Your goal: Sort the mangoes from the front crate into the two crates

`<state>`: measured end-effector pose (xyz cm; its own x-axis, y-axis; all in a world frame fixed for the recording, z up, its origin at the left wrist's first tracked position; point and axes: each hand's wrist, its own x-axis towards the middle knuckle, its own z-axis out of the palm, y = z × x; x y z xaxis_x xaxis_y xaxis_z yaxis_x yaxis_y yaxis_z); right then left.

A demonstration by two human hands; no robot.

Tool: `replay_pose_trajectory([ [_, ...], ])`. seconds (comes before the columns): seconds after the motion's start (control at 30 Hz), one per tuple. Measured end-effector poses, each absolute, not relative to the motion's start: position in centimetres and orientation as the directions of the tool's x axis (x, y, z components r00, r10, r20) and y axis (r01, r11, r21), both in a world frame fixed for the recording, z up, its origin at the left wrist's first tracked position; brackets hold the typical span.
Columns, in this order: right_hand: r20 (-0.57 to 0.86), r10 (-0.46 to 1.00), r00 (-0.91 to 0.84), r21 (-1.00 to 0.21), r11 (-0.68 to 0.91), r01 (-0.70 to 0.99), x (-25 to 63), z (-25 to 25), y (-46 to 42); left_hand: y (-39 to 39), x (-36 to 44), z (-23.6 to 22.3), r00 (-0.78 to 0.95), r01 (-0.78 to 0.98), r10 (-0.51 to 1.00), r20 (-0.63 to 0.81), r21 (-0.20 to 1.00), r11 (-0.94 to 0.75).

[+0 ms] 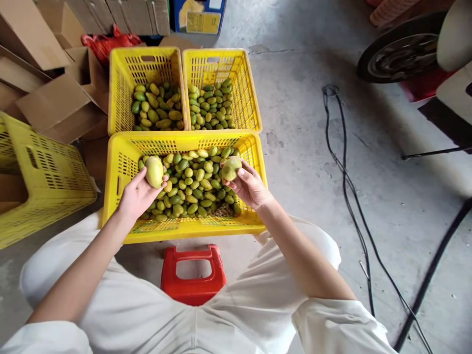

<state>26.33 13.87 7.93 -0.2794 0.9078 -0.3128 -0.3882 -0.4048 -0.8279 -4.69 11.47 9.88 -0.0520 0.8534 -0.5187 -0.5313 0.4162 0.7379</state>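
Note:
A pale yellow-green mango [154, 172] is in my left hand [138, 193], fingers and thumb curled round its lower part. My right hand [251, 184] grips a rounder, greener mango [231, 168] between thumb and fingers. Both fruits are held up over the near yellow crate [184, 227], one toward each side. Inside this crate lies a wide heap of green and yellow mangoes [195, 187]. Some of the heap is hidden behind my hands and the held fruit.
Two more yellow crates [146, 51] [254, 93] with mangoes stand just beyond. Left are an empty-looking yellow crate [59, 172] and cardboard boxes [55, 103]. A red stool [193, 290] is between my knees. Black cables [346, 177] and a wheel [401, 51] are on the right.

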Motion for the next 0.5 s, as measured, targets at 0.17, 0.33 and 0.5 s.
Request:
replay_pose_trajectory([
  [0.17,-0.345,0.886,-0.311,-0.746,-0.460,-0.482,26.0,8.5,13.8,11.7,-5.3,8.6,-0.115,-0.629,0.871,-0.477,0.714,0.308],
  [0.33,-0.390,0.835,-0.387,-0.683,-0.545,-0.486,26.2,8.5,13.8,12.1,-5.4,8.1,-0.174,-0.699,0.844,-0.508,0.667,0.258],
  [0.5,-0.399,0.840,-0.368,-0.698,-0.539,-0.472,26.4,7.9,13.2,12.8,-4.9,9.5,-0.158,-0.742,0.788,-0.595,0.598,0.303],
])
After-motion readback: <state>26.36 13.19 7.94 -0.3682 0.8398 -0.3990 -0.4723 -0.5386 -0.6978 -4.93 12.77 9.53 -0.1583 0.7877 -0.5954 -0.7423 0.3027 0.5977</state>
